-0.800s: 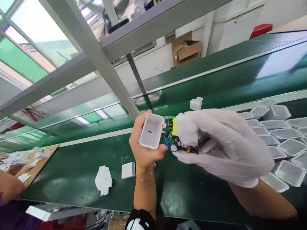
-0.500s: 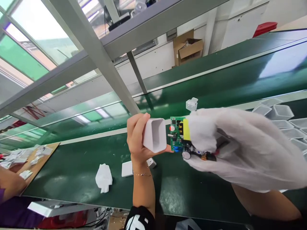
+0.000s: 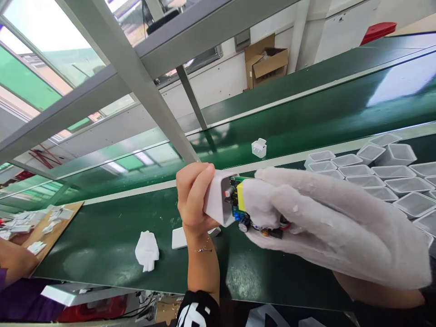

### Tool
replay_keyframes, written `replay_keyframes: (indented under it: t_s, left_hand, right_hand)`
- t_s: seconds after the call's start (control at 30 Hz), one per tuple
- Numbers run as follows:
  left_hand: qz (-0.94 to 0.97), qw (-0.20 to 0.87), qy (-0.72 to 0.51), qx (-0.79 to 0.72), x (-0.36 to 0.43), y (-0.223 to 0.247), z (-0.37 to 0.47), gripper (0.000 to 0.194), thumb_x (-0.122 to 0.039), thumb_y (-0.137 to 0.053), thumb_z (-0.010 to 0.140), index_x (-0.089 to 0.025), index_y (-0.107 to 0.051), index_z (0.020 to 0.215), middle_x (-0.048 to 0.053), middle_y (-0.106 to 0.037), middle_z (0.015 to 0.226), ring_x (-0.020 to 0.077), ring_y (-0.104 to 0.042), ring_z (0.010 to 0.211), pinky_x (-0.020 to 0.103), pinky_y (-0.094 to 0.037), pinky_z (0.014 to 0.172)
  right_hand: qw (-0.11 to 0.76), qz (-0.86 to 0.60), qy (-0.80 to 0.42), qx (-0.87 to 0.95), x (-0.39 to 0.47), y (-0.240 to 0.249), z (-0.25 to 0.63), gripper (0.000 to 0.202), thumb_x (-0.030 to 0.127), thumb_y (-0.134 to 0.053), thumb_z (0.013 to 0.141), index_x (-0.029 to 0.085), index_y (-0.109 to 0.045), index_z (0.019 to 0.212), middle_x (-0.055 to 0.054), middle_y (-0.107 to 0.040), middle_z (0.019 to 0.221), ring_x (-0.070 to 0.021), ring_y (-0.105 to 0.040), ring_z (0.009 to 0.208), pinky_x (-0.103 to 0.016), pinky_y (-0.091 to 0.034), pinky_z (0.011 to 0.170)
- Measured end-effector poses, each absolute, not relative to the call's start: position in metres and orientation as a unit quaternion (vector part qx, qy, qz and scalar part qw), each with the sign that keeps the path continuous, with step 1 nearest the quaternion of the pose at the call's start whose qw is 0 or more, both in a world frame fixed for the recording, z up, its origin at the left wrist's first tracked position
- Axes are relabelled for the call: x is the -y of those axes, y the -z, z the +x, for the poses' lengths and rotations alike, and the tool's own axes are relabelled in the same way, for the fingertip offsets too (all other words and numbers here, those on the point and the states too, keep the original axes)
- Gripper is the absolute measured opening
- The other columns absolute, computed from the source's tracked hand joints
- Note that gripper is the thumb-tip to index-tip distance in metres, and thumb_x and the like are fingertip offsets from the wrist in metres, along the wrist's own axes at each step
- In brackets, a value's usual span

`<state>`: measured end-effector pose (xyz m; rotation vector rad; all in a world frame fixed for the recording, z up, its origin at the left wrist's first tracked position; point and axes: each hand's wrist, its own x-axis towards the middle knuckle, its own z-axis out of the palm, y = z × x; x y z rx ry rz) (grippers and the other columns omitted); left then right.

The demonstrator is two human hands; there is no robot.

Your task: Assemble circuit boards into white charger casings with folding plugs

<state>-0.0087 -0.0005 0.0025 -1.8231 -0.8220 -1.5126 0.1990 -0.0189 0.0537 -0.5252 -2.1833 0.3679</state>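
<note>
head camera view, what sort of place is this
Probably an electronics assembly workshop: the white-gloved right hand holds a green circuit board at the mouth of a white rectangular plastic case, and many open translucent plastic boxes stand on a long green work surface.

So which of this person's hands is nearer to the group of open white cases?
Right. The gloved right hand is close beside the white cases; the bare left hand is farther off, gripping a separate white housing.

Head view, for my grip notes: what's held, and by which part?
Left hand: case, by its outside. Right hand: board, by its end away from the case.
</note>
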Motion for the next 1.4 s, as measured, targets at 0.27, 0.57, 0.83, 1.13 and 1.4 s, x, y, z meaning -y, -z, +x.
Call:
replay_keyframes:
  t_s: [0.27,0.57,0.83,1.13,1.4]
  left_hand:
    - [-0.684,0.320,0.577,0.313,0.0000,-0.0032,-0.0063,0.035,-0.025,-0.057,0.101,-0.024,-0.060,0.135,0.007,-0.070,0.105,0.0213,-0.067,0.099,0.038,-0.058,0.084]
    - [-0.699,0.317,0.562,0.308,0.0009,-0.0052,-0.0082,0.035,-0.023,-0.055,0.101,-0.023,-0.059,0.135,0.008,-0.070,0.106,0.0218,-0.067,0.099,0.037,-0.057,0.083]
    - [-0.696,0.316,0.564,0.313,-0.0014,-0.0036,-0.0064,0.034,-0.031,-0.057,0.102,-0.023,-0.060,0.134,0.009,-0.070,0.106,0.0224,-0.068,0.099,0.039,-0.057,0.083]
    - [-0.701,0.310,0.566,0.303,-0.0047,0.0001,-0.0066,0.038,-0.028,-0.057,0.100,-0.023,-0.060,0.137,0.010,-0.071,0.106,0.0238,-0.068,0.098,0.040,-0.059,0.081]
    - [-0.699,0.301,0.555,0.335,-0.0003,0.0020,-0.0046,0.038,-0.032,-0.053,0.104,-0.025,-0.056,0.141,0.009,-0.069,0.110,0.0231,-0.069,0.101,0.039,-0.060,0.078]
  right_hand:
    - [0.463,-0.232,-0.132,0.845,0.0223,-0.0476,0.1929,0.013,0.016,-0.057,0.097,0.025,-0.067,0.100,0.003,-0.068,0.079,-0.0102,-0.062,0.062,-0.021,-0.055,0.054]
    - [0.424,-0.261,-0.198,0.844,0.0237,-0.0489,0.1919,0.008,0.019,-0.058,0.097,0.025,-0.065,0.095,0.006,-0.068,0.075,-0.0062,-0.059,0.055,-0.015,-0.051,0.051]
    - [0.422,-0.242,-0.157,0.859,0.0217,-0.0514,0.1959,0.010,0.017,-0.056,0.096,0.025,-0.063,0.095,0.005,-0.067,0.075,-0.0056,-0.057,0.053,-0.015,-0.045,0.045]
    - [0.444,-0.218,-0.066,0.867,0.0185,-0.0462,0.1993,0.019,0.018,-0.054,0.097,0.020,-0.062,0.115,-0.002,-0.073,0.097,-0.0117,-0.069,0.074,-0.019,-0.044,0.047]
    - [0.424,-0.281,-0.179,0.842,0.0203,-0.0494,0.1993,0.013,0.031,-0.053,0.100,0.026,-0.065,0.102,0.003,-0.069,0.081,-0.0078,-0.063,0.060,-0.016,-0.046,0.046]
